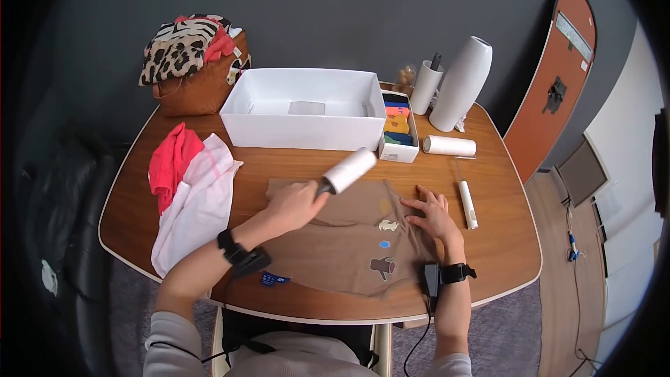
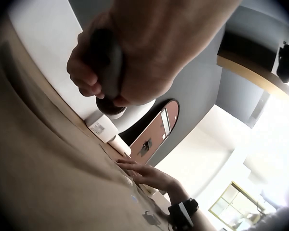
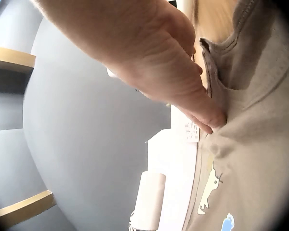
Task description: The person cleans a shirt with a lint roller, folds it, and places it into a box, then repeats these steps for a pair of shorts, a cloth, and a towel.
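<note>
A brown garment [image 1: 335, 251] with small printed shapes lies spread on the table. My left hand [image 1: 294, 204] grips the dark handle of a white lint roller [image 1: 350, 170], held over the garment's upper part; in the left wrist view the fingers of the left hand [image 2: 130, 62] curl round the dark handle [image 2: 110, 62]. My right hand [image 1: 434, 219] rests with spread fingers on the garment's right edge. The right wrist view shows the right hand [image 3: 159, 62] with its fingertips on the brown cloth [image 3: 260, 139], beside a printed pale animal.
Pink and white clothes [image 1: 199, 195] lie at the left. Behind stand a brown bag [image 1: 199, 87] topped with patterned cloth, a large white box [image 1: 300, 132] and a small box of folded items [image 1: 399, 152]. A white roll [image 1: 450, 145], a white-handled tool [image 1: 467, 204] and a vase [image 1: 462, 84] are at the right.
</note>
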A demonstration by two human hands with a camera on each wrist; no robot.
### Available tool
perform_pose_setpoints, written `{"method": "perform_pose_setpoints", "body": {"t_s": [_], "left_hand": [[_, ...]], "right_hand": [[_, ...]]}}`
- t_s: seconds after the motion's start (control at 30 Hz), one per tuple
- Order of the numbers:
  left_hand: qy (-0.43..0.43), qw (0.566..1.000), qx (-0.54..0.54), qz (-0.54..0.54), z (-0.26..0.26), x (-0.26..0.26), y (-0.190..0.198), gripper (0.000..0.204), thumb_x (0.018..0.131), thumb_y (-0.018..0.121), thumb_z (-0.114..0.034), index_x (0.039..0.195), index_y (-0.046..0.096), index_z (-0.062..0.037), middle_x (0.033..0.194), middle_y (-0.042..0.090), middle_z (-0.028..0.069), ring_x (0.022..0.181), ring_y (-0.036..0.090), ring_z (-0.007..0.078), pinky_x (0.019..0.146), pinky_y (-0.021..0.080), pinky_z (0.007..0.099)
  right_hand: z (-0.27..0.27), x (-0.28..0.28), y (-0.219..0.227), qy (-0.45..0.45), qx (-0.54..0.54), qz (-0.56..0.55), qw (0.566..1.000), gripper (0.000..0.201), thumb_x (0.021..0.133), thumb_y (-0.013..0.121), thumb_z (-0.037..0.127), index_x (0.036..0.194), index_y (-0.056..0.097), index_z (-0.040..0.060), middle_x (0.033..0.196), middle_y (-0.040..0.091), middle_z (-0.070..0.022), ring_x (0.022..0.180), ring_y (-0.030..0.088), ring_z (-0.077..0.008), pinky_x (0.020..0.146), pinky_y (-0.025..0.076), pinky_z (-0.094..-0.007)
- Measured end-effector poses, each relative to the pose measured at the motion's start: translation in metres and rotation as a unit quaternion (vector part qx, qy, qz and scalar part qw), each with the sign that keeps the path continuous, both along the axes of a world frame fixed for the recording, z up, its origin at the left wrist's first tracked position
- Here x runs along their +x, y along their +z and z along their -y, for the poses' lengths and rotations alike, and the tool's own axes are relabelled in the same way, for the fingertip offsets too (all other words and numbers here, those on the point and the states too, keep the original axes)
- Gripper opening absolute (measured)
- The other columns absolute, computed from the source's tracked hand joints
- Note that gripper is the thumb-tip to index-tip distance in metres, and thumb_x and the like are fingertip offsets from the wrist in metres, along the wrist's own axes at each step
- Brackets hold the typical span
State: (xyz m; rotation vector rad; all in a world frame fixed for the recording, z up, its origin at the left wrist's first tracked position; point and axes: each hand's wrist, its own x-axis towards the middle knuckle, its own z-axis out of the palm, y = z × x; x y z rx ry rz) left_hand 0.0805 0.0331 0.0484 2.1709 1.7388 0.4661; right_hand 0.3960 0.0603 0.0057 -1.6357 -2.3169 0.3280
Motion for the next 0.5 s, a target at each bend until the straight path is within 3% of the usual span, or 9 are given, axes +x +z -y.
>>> {"method": "perform_pose_setpoints", "body": {"t_s": [0.1, 0.3, 0.33, 0.43, 0.47, 0.5], "left_hand": [[-0.043, 0.993, -0.092, 0.062, -0.026, 0.042, 0.000, 0.036, 0.084, 0.041, -0.030, 0.088, 0.054, 0.0030, 0.079, 0.059, 0.0245, 0.077, 0.057, 0.0389, 0.067, 0.045, 0.0453], [-0.080, 0.976, -0.152, 0.130, -0.061, 0.127, -0.019, 0.045, 0.082, 0.033, -0.031, 0.092, 0.055, 0.0076, 0.093, 0.056, 0.0296, 0.089, 0.056, 0.0407, 0.077, 0.044, 0.0453], [-0.098, 0.973, -0.151, 0.142, -0.065, 0.139, -0.021, 0.044, 0.083, 0.033, -0.031, 0.091, 0.055, 0.0068, 0.091, 0.057, 0.0279, 0.086, 0.056, 0.0397, 0.075, 0.044, 0.0448], [-0.140, 0.949, -0.173, 0.222, -0.078, 0.171, -0.040, 0.042, 0.084, 0.032, -0.031, 0.090, 0.054, 0.0052, 0.086, 0.059, 0.0244, 0.082, 0.058, 0.0369, 0.073, 0.043, 0.0433], [-0.147, 0.929, -0.198, 0.275, -0.078, 0.180, -0.041, 0.043, 0.085, 0.031, -0.031, 0.092, 0.053, 0.0052, 0.086, 0.059, 0.0243, 0.083, 0.058, 0.0361, 0.074, 0.043, 0.0428], [-0.154, 0.905, -0.223, 0.327, -0.078, 0.188, -0.041, 0.043, 0.085, 0.030, -0.031, 0.095, 0.052, 0.0053, 0.086, 0.059, 0.0242, 0.084, 0.058, 0.0353, 0.074, 0.043, 0.0422]], "right_hand": [[-0.002, 0.010, 0.000, -0.018, 0.000, 0.017, 1.000, 0.041, 0.067, 0.069, 0.026, 0.107, 0.061, 0.0286, 0.129, 0.040, -0.0124, 0.117, 0.032, -0.0307, 0.102, 0.020, -0.0398], [-0.006, 0.016, 0.005, -0.014, 0.011, -0.019, 1.000, 0.031, 0.067, 0.069, 0.025, 0.097, 0.066, 0.0180, 0.127, 0.042, -0.0126, 0.115, 0.034, -0.0307, 0.097, 0.026, -0.0408], [-0.005, 0.017, 0.006, -0.021, 0.097, -0.024, 0.995, 0.022, 0.073, 0.065, 0.026, 0.086, 0.065, 0.0087, 0.105, 0.057, -0.0138, 0.097, 0.050, -0.0292, 0.081, 0.039, -0.0374], [-0.008, 0.021, 0.020, -0.134, -0.026, -0.135, 0.981, 0.027, 0.081, 0.057, 0.028, 0.079, 0.063, 0.0023, 0.072, 0.062, -0.0126, 0.066, 0.058, -0.0255, 0.059, 0.045, -0.0319], [-0.011, 0.023, 0.014, -0.093, -0.005, -0.243, 0.966, 0.039, 0.087, 0.048, 0.033, 0.074, 0.060, -0.0016, 0.053, 0.056, -0.0114, 0.048, 0.055, -0.0211, 0.047, 0.043, -0.0298], [-0.013, 0.026, 0.010, -0.110, -0.033, -0.289, 0.950, 0.041, 0.088, 0.046, 0.034, 0.071, 0.058, -0.0010, 0.053, 0.054, -0.0091, 0.048, 0.052, -0.0179, 0.047, 0.041, -0.0286]]}}
